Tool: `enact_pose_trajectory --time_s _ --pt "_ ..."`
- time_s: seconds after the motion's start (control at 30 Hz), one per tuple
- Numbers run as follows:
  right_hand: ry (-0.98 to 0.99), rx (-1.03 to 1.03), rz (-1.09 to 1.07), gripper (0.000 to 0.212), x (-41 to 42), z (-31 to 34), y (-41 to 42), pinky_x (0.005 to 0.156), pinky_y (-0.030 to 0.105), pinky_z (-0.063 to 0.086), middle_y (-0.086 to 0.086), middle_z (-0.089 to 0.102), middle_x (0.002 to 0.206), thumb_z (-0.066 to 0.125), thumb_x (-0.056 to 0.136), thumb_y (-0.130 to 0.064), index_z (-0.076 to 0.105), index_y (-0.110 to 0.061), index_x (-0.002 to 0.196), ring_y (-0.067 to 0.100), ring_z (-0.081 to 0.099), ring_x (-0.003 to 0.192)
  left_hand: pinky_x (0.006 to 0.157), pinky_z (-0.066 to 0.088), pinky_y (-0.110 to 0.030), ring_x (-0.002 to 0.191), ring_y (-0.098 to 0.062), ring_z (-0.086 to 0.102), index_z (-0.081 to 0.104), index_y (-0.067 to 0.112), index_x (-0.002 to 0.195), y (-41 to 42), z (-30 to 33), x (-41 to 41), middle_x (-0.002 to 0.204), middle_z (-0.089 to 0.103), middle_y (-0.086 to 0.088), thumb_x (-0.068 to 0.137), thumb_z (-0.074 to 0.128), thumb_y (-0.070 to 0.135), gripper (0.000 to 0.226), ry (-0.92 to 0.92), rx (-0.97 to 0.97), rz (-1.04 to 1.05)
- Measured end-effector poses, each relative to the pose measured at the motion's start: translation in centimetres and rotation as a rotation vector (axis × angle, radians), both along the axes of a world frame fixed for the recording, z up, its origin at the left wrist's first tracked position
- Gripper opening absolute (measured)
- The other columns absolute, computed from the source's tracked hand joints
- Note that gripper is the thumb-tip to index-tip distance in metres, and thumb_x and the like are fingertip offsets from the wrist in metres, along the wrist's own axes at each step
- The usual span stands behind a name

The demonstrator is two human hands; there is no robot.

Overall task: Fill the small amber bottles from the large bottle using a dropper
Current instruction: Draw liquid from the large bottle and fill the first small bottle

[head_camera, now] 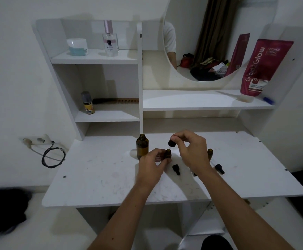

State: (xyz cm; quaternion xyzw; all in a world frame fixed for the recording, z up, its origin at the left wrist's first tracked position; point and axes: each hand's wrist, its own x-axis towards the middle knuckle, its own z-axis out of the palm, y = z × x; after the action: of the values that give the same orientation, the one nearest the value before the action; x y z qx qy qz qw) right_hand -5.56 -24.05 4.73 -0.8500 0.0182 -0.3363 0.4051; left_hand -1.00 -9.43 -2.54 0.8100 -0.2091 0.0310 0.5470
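The large amber bottle stands uncapped at the back middle of the white table. Just right of it, my left hand grips a small amber bottle upright on the table. My right hand holds a black dropper by its bulb directly above that bottle's mouth. A second small amber bottle stands behind my right wrist, partly hidden. Two spare black droppers lie on the table, one dropper cap between my hands and another dropper to the right.
White shelves rise behind the table with a perfume bottle, a jar, a small spray can and a comb. A round mirror and a red tube stand at the right. A wall socket with a cable is at the left.
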Motion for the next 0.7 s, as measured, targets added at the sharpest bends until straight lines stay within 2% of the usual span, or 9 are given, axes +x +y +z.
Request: enact_pose_trajectory --time_s 0.17,0.33,0.43,0.53,0.7 --pt "-0.002 -0.037 0.017 0.006 0.0 0.2 0.3 0.081 0.011 0.051 -0.008 0.076 0.084 0.072 0.097 -0.011 0.078 -0.013 0.095 0.005 0.071 0.084 0.093 0.057 -0.024 0.095 0.001 0.068 0.073 0.021 0.116 0.0 0.0 0.0 0.105 0.074 0.015 0.088 0.078 0.025 0.028 0.019 0.020 0.010" --pt "-0.020 -0.039 0.000 0.011 -0.6 0.7 0.5 0.084 0.016 0.056 -0.007 0.077 0.088 0.071 0.099 -0.016 0.077 -0.012 0.106 0.002 0.072 0.087 0.094 0.057 -0.026 0.098 0.002 0.068 0.070 0.019 0.122 0.5 0.3 -0.6 0.109 0.074 0.012 0.089 0.077 0.030 0.036 0.031 -0.016 0.016" --pt "-0.025 -0.020 -0.027 0.011 -1.0 1.8 0.5 0.082 0.012 0.054 -0.009 0.078 0.088 0.072 0.098 -0.018 0.077 -0.014 0.107 -0.001 0.071 0.089 0.093 0.058 -0.024 0.099 -0.001 0.069 0.069 0.017 0.126 0.9 0.6 -1.2 0.112 0.074 0.009 0.088 0.078 0.036 0.044 0.060 -0.050 0.030" --pt "-0.035 -0.028 -0.044 0.011 -1.4 3.0 0.4 0.082 0.011 0.052 -0.009 0.077 0.091 0.072 0.098 -0.019 0.077 -0.015 0.108 -0.008 0.068 0.091 0.087 0.058 -0.020 0.094 0.001 0.070 0.071 0.017 0.122 1.7 0.7 -2.0 0.105 0.074 0.010 0.086 0.080 0.034 0.040 0.093 -0.140 0.060" --pt "-0.077 0.003 -0.013 0.015 -1.7 4.7 0.7 0.088 0.018 0.055 -0.005 0.078 0.097 0.073 0.098 -0.019 0.077 -0.013 0.111 0.007 0.073 0.093 0.085 0.059 -0.022 0.091 0.000 0.069 0.075 0.021 0.113 4.7 0.9 -2.3 0.098 0.075 0.013 0.088 0.078 0.033 0.028 0.140 -0.209 0.074"
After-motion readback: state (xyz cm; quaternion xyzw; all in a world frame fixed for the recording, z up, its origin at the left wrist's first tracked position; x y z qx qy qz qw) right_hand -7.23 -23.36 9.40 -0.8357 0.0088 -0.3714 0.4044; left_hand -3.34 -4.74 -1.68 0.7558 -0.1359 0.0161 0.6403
